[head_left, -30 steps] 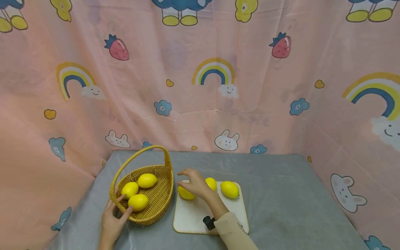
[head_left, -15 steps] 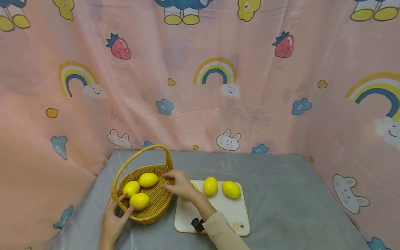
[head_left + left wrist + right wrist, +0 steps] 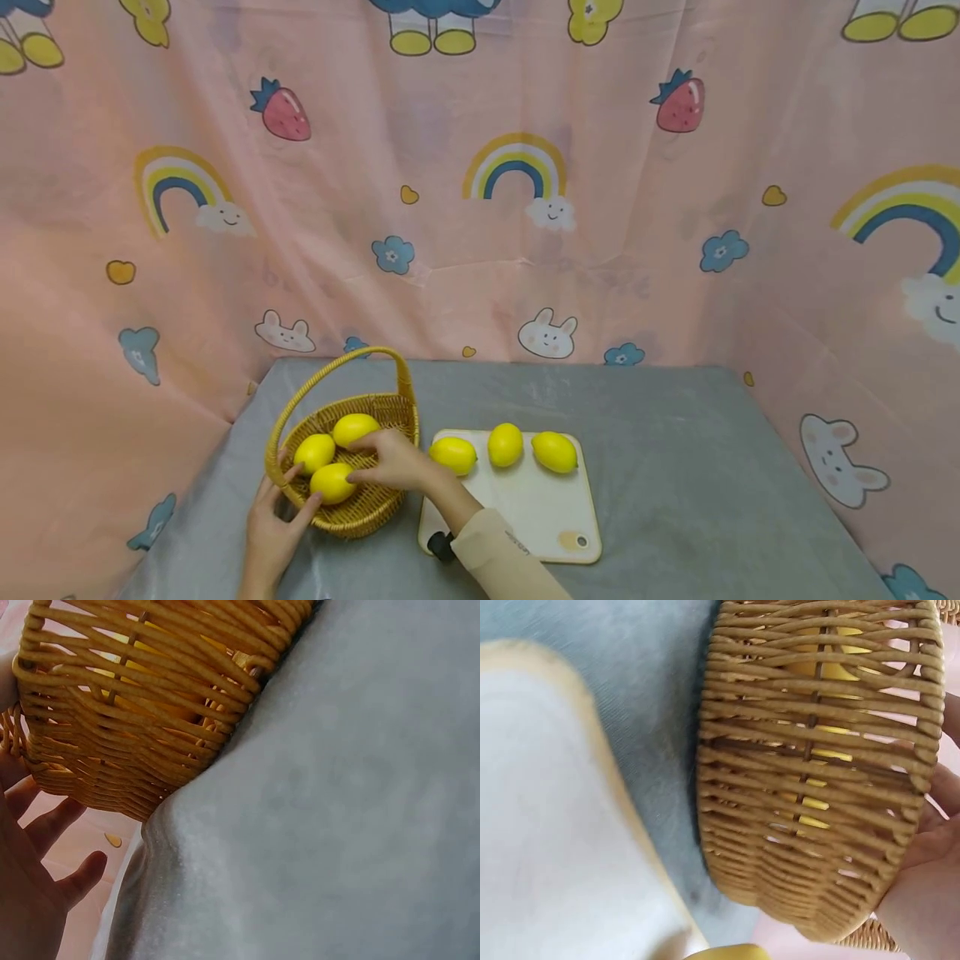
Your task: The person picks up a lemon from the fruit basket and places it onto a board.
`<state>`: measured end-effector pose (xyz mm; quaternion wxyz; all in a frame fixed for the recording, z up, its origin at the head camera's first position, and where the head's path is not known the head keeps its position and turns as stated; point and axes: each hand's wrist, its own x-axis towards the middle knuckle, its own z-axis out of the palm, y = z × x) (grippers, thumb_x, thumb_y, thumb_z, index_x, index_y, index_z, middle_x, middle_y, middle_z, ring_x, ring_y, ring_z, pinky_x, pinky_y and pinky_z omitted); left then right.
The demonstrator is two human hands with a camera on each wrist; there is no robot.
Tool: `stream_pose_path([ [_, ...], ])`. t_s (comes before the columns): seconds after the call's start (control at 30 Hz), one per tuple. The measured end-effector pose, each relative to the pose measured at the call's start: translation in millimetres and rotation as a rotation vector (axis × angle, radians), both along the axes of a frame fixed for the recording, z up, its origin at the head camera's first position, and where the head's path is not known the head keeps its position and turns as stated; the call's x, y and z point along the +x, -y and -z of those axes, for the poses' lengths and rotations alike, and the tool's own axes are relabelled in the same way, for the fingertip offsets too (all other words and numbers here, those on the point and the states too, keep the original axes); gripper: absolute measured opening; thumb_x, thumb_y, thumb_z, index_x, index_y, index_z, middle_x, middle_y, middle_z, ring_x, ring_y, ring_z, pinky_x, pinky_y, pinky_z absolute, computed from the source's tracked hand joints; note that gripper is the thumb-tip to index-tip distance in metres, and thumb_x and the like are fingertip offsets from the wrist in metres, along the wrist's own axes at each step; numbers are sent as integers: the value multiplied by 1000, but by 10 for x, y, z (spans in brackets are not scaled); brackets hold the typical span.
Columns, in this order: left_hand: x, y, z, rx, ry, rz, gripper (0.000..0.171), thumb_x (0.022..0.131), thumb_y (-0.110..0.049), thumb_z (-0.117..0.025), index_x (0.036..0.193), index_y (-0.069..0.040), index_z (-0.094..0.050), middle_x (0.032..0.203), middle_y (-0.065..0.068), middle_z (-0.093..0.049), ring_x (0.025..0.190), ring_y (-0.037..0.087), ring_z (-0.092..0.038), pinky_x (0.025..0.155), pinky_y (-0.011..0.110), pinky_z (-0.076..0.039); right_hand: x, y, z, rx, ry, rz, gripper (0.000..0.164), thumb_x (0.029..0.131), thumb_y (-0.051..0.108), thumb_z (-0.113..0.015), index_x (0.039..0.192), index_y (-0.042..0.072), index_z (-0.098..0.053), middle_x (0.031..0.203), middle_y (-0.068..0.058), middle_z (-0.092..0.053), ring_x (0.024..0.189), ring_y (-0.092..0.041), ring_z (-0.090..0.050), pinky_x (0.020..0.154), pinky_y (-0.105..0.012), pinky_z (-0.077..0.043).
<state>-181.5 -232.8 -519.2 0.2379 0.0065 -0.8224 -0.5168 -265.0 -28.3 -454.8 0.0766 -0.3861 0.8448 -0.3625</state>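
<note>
My right hand (image 3: pixel 393 462) reached into the basket (image 3: pixel 375 508) and touched the front lemon (image 3: pixel 332 482) with loose fingers. My left hand (image 3: pixel 273 521) held the basket's near rim, fingers spread. The basket sat near the table's (image 3: pixel 675 483) left edge, just beside the white board (image 3: pixel 543 512) with three lemons.

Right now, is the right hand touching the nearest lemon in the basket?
Touching. In the head view the right hand reaches over the basket rim, its fingertips resting on the front lemon with no gap showing.
</note>
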Motion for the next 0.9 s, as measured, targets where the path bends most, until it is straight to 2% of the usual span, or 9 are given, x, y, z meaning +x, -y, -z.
stream_pose_path([
  [0.17, -1, 8, 5, -10, -18, -6, 51, 81, 2, -79, 128, 9, -61, 151, 26, -39, 140, 42, -32, 98, 0, -24, -15, 82, -18, 71, -2, -54, 44, 91, 23, -75, 129, 2, -66, 125, -6, -68, 111, -12, -63, 88, -16, -48],
  [0.33, 5, -1, -20, -9, 18, -7, 52, 83, -2, -79, 130, 9, -59, 152, 24, -38, 140, 44, -32, 95, -2, -26, -13, 156, -12, 90, 56, -91, 45, 90, 20, -76, 131, 2, -65, 127, -4, -67, 106, -3, -60, 85, -14, -46],
  [0.4, 7, -8, -34, 1, 40, -8, 52, 84, -4, -79, 131, 8, -59, 153, 23, -37, 140, 45, -32, 92, -2, -27, -11, 176, -8, 97, 68, -98, 46, 90, 20, -76, 131, 3, -64, 128, -3, -67, 108, -1, -58, 86, -14, -46],
  [0.63, 5, -4, -27, 6, 34, -3, 52, 85, -4, -79, 131, 8, -60, 153, 23, -38, 140, 44, -32, 92, -2, -28, -15, 250, 29, 120, 43, -109, 46, 88, 18, -78, 130, 5, -65, 128, -2, -66, 117, -4, -57, 95, -16, -44],
  [0.77, 1, 2, -11, -1, 11, -12, 52, 83, -1, -79, 130, 9, -60, 152, 23, -39, 138, 44, -33, 94, -1, -27, -13, 281, 52, 108, 23, -112, 43, 87, 16, -79, 127, 6, -67, 124, -1, -67, 111, -2, -57, 91, -14, -45],
  [0.9, 1, 8, 6, -14, -13, -13, 52, 82, 1, -79, 129, 10, -60, 152, 24, -39, 137, 45, -34, 95, -1, -27, -5, 289, 64, 110, 26, -108, 42, 86, 15, -81, 125, 6, -69, 121, 0, -68, 99, 0, -56, 82, -13, -45],
])
